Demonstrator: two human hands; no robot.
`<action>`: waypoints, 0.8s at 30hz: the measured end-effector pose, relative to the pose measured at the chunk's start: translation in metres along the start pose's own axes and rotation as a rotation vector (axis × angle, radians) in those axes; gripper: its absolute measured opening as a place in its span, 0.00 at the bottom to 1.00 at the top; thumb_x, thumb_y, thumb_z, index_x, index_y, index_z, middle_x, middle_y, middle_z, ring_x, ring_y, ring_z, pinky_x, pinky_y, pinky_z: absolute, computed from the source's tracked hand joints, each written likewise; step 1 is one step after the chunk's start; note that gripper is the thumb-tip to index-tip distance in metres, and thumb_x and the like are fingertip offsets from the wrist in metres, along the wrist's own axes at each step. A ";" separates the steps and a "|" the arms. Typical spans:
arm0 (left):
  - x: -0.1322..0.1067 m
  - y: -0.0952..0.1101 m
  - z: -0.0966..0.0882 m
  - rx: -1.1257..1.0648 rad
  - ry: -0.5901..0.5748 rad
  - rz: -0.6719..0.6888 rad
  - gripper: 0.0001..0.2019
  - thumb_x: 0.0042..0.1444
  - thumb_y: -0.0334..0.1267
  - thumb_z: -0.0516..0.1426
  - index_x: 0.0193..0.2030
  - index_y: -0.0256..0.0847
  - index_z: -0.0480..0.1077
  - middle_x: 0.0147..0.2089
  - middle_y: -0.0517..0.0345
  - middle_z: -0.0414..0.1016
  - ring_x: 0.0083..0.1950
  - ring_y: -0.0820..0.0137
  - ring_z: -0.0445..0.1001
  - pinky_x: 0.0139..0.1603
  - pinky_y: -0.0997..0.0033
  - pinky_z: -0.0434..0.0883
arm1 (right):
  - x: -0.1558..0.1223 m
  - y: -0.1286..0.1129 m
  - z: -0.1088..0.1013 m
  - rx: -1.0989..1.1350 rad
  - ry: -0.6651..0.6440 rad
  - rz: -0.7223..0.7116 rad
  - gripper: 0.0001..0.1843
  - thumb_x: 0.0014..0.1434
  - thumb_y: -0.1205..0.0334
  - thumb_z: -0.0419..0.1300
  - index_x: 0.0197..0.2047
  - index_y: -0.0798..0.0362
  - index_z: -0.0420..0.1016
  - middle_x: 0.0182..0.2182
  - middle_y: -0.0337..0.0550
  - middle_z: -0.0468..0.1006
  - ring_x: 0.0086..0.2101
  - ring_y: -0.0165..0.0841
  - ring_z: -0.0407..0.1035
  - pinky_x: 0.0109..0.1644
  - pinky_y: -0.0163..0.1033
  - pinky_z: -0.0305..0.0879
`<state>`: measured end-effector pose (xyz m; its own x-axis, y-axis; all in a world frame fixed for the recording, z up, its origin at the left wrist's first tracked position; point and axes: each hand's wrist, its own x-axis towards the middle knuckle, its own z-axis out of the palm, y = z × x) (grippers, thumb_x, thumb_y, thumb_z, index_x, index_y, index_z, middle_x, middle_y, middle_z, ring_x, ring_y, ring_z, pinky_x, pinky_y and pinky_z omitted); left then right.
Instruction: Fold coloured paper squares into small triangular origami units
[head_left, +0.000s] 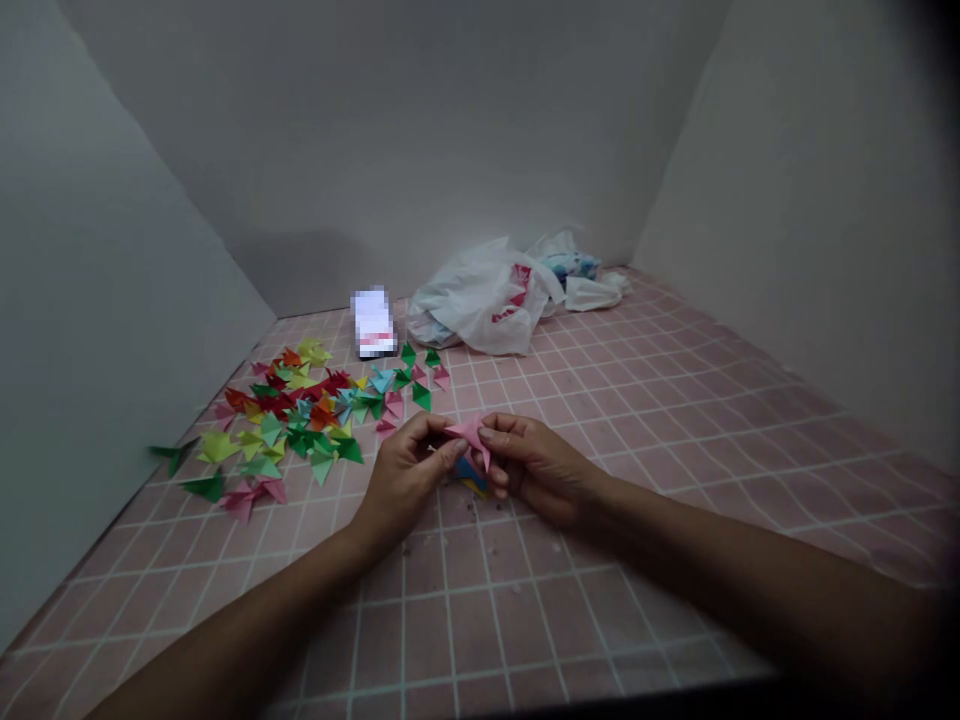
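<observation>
Both hands meet at centre, low over the floor. Left hand [409,480] and right hand [532,465] are drawn close together, fingertips nearly touching, each pinched on the pink piece [471,435] held between them. The left thumb lies on its near edge; the right forefinger presses along its top.

Pink piece: folded paper, matte, crisp creases, pointed corners, roughly triangular with a tip hanging down. It sits in the air between the two sets of fingertips, just above the tiles.

Below the fingers, partly hidden by the right hand, a blue and yellow scrap [472,479] of paper shows; its shape cannot be made out, nor whether it lies on the floor or is held.

Ahead and left of the left hand: pile [300,410] of small folded paper triangles, loosely scattered, in red, green, yellow, pink, light blue and orange. All have sharp points and flat faces. A few green ones lie apart at the far left edge, near the wall.

Beyond the pile, straight ahead of the hands: a small white object [373,322], upright, blurred, so no detail can be read.

Ahead and right of it: bag [480,300], thin white plastic, crumpled and slumped, with red print; more crumpled plastic behind it.

Tiles [637,420]: pink squares, pale grout lines, some crumbs near the wrists.

Walls [450,130]: plain grey, smooth, closing in on three sides.
</observation>
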<state>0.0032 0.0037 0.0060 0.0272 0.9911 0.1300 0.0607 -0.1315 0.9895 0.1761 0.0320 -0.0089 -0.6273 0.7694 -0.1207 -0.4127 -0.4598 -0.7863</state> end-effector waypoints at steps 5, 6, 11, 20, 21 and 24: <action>0.001 0.000 -0.002 0.013 -0.028 -0.003 0.08 0.54 0.40 0.63 0.35 0.38 0.73 0.32 0.60 0.72 0.34 0.71 0.70 0.36 0.72 0.69 | -0.002 0.001 0.000 -0.116 0.103 -0.031 0.16 0.54 0.55 0.69 0.41 0.52 0.70 0.27 0.36 0.75 0.22 0.25 0.66 0.26 0.33 0.65; 0.000 -0.001 -0.002 0.028 -0.027 -0.001 0.08 0.54 0.40 0.63 0.35 0.38 0.73 0.32 0.59 0.71 0.34 0.71 0.70 0.36 0.71 0.69 | -0.002 0.001 0.000 -0.157 0.131 -0.061 0.18 0.54 0.55 0.69 0.42 0.52 0.69 0.27 0.35 0.74 0.22 0.26 0.67 0.27 0.33 0.65; 0.000 -0.002 -0.003 0.092 -0.018 0.051 0.07 0.58 0.40 0.60 0.37 0.38 0.72 0.36 0.59 0.68 0.33 0.71 0.70 0.34 0.69 0.71 | -0.001 0.000 -0.001 -0.410 0.199 -0.223 0.16 0.54 0.53 0.67 0.39 0.52 0.69 0.28 0.34 0.71 0.24 0.26 0.65 0.28 0.33 0.62; -0.003 -0.006 0.001 0.326 -0.021 0.359 0.01 0.61 0.31 0.60 0.37 0.41 0.71 0.39 0.57 0.70 0.41 0.71 0.71 0.39 0.72 0.70 | -0.004 0.003 0.001 -0.743 0.204 -0.410 0.06 0.57 0.60 0.62 0.34 0.53 0.73 0.31 0.41 0.72 0.33 0.33 0.67 0.37 0.39 0.66; -0.004 -0.006 0.001 0.342 -0.023 0.385 0.02 0.60 0.30 0.60 0.38 0.41 0.71 0.40 0.57 0.70 0.41 0.71 0.71 0.40 0.72 0.71 | -0.005 0.003 0.001 -0.752 0.204 -0.428 0.05 0.57 0.61 0.62 0.34 0.53 0.73 0.31 0.42 0.72 0.33 0.33 0.68 0.37 0.40 0.67; -0.006 -0.006 0.002 0.410 -0.008 0.468 0.06 0.60 0.27 0.60 0.40 0.41 0.70 0.40 0.57 0.71 0.42 0.71 0.72 0.41 0.72 0.72 | -0.006 0.003 0.002 -0.757 0.183 -0.470 0.04 0.57 0.62 0.61 0.35 0.53 0.73 0.32 0.42 0.72 0.34 0.33 0.68 0.37 0.40 0.67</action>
<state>0.0045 -0.0016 -0.0007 0.1508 0.8267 0.5420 0.4191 -0.5501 0.7224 0.1773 0.0252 -0.0096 -0.3628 0.8921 0.2693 -0.0150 0.2833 -0.9589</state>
